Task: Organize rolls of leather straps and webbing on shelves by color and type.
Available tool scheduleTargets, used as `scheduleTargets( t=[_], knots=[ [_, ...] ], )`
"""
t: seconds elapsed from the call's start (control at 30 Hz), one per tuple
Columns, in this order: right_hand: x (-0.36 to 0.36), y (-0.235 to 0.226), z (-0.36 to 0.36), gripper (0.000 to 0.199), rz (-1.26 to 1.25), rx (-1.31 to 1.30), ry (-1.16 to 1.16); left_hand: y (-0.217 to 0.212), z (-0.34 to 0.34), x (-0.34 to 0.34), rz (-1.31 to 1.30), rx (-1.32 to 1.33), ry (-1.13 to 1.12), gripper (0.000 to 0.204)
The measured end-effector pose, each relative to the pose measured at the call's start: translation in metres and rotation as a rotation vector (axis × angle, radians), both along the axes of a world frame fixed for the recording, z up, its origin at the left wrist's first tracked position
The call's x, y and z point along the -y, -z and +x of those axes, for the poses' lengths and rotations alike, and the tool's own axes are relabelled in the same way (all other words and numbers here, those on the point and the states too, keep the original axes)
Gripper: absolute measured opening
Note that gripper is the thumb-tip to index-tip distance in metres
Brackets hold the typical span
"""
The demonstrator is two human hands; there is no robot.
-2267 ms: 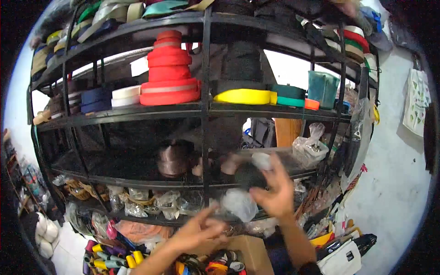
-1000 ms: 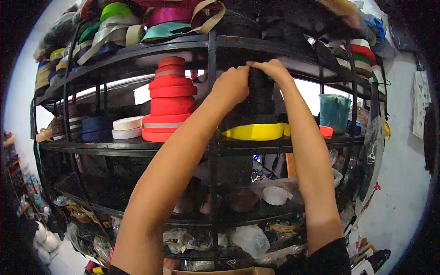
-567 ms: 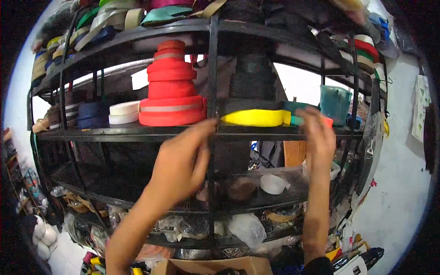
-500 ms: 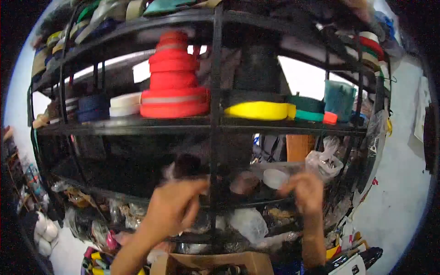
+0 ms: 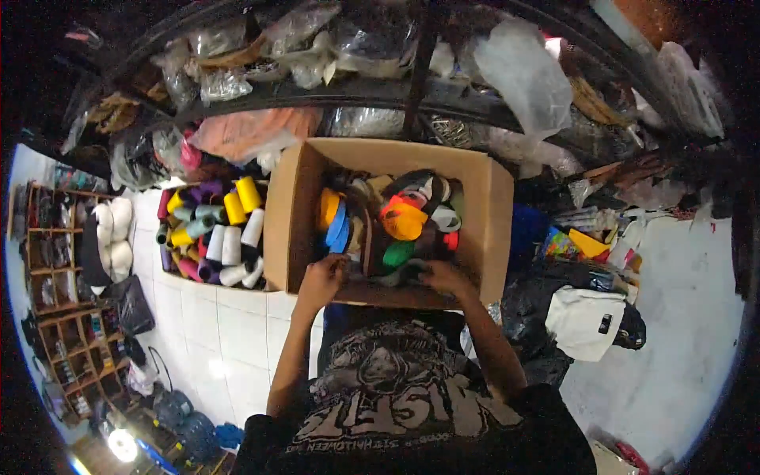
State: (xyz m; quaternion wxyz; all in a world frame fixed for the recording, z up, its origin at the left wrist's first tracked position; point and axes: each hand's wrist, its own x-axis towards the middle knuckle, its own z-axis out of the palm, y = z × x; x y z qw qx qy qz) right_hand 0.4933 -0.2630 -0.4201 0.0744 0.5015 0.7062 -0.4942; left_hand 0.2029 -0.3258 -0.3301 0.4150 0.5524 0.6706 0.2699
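Below the shelf stands an open cardboard box (image 5: 491,229) filled with rolls and loose coils of strap in several colours. My left hand (image 5: 321,283) is at the box's near left corner, its fingers curled inward; what they hold, if anything, is hidden. Opposite it, at the near right, my right hand (image 5: 446,279) has its fingertips closed on a dark grey strap (image 5: 400,273). Just beyond the hands lie a green coil (image 5: 398,253), an orange roll (image 5: 402,220) and a blue coil (image 5: 337,229).
Left of the box is a carton of thread cones (image 5: 229,241) in many colours. Plastic-wrapped goods crowd the black shelf (image 5: 419,71) at the back. A white bag (image 5: 582,321) and black bags (image 5: 530,317) lie to the right. Wooden pigeonholes (image 5: 67,237) stand far left.
The view has tipped down from the upper shelves to the box. Both hands, raised before the shelf earlier, are now lowered to the box's near side.
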Motion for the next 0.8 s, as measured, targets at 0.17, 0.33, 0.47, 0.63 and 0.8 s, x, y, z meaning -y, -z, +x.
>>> scheduleTargets(
  t=[0.17,0.33,0.47,0.63,0.8],
  knots=[
    [0.010,0.036,0.003,0.033,0.084,0.111,0.003,0.017,0.004,0.036,-0.055,-0.147,0.009,0.026],
    [0.011,0.076,-0.006,0.024,0.202,0.142,0.092,0.011,0.004,0.057,-0.059,-0.128,0.000,0.028],
    [0.004,0.103,-0.014,0.020,0.175,0.173,0.010,0.018,0.004,0.064,-0.039,-0.119,-0.074,0.029],
    [0.004,0.114,-0.032,0.024,-0.064,0.393,-0.241,0.015,0.009,0.063,0.007,-0.111,-0.070,0.029],
    [0.027,0.101,-0.036,0.032,0.243,0.471,-0.347,0.019,0.005,0.070,-0.038,-0.052,-0.121,0.030]
  ],
)
